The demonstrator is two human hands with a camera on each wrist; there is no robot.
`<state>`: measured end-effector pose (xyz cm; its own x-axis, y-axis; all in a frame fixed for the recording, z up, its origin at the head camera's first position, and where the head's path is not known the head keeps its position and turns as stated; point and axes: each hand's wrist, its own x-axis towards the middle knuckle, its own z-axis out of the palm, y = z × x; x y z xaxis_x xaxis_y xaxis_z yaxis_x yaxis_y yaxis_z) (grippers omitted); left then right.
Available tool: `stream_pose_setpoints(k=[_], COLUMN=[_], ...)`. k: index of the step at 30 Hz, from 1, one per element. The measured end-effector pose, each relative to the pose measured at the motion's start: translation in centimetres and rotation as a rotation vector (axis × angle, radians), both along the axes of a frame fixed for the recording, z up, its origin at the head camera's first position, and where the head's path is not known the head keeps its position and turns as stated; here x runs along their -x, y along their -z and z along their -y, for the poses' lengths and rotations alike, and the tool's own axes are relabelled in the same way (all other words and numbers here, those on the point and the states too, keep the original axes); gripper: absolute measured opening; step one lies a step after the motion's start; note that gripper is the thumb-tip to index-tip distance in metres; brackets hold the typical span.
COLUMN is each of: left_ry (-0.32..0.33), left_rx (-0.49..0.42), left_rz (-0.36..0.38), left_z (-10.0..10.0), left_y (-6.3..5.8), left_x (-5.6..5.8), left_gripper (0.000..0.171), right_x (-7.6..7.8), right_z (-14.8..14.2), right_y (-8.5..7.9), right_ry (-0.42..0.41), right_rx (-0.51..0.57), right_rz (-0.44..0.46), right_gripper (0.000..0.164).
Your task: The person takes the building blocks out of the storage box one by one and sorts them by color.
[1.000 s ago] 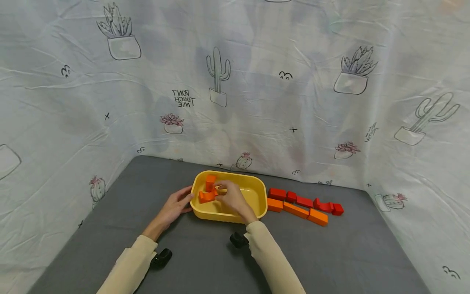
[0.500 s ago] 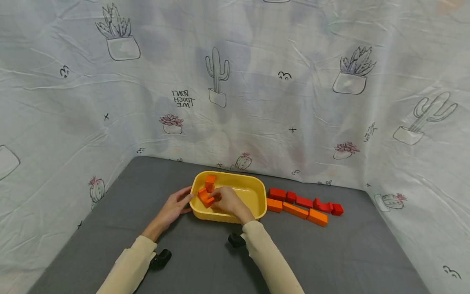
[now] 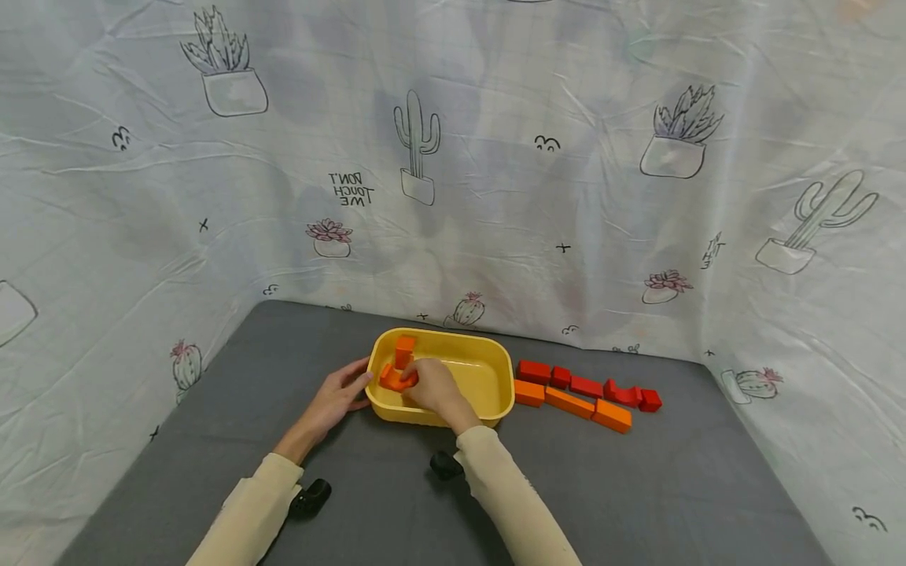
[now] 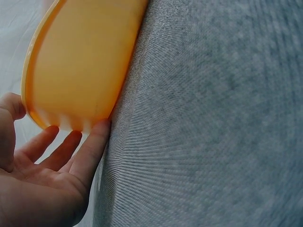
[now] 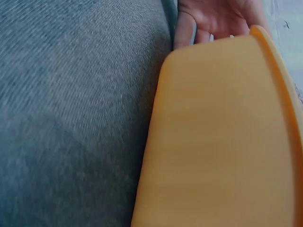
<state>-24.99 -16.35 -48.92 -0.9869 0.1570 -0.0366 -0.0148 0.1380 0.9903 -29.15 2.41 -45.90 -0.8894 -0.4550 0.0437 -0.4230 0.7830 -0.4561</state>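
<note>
A yellow plastic tub [image 3: 481,365] sits on the grey cloth. My left hand [image 3: 340,397] steadies its left end, with nearly straight fingers [image 4: 90,151] touching the outer wall and the thumb at the rim. My right hand [image 3: 435,387] reaches inside and pinches an orange block with a curved cutout [image 3: 391,379] near that end. Behind this block, a rectangular orange block [image 3: 405,346] stands upright. The right wrist view shows mostly the tub's outer side wall [image 5: 218,142], and the wall hides the right hand's fingers there.
Right of the tub lies a row of several red blocks [image 3: 586,387]. In front of it runs a row of orange blocks [image 3: 569,403]. A patterned white curtain [image 3: 495,236] hangs behind the table. Dark rounded objects sit beneath both forearms.
My right hand has shifted slightly left and taken hold of the curved orange block, which turned within the tub. The left hand has stayed in place.
</note>
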Motion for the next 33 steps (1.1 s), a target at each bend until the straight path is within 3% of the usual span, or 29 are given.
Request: stream_pose_setpoints(k=[5, 14, 21, 33], left_ry=[0.001, 0.006, 0.001, 0.013], left_rx=[0.003, 0.008, 0.004, -0.002], left_rz=[-0.016, -0.011, -0.006, -0.017], left_z=[0.2, 0.1, 0.1, 0.1], left_y=[0.1, 0.2, 0.2, 0.1], left_x=[0.0, 0.1, 0.1, 0.0], left_gripper=[0.048, 0.049, 0.049, 0.050], right_x=[0.1, -0.2, -0.7, -0.8], right_z=[-0.9, -2.2, -3.0, -5.1], right_y=[-0.1, -0.4, -1.1, -1.0], right_ry=[0.007, -0.001, 0.006, 0.105], right_rx=[0.132, 0.308, 0.335, 0.461], right_rz=[0.047, 0.052, 0.084, 0.140], right_gripper=[0.017, 0.025, 0.025, 0.031])
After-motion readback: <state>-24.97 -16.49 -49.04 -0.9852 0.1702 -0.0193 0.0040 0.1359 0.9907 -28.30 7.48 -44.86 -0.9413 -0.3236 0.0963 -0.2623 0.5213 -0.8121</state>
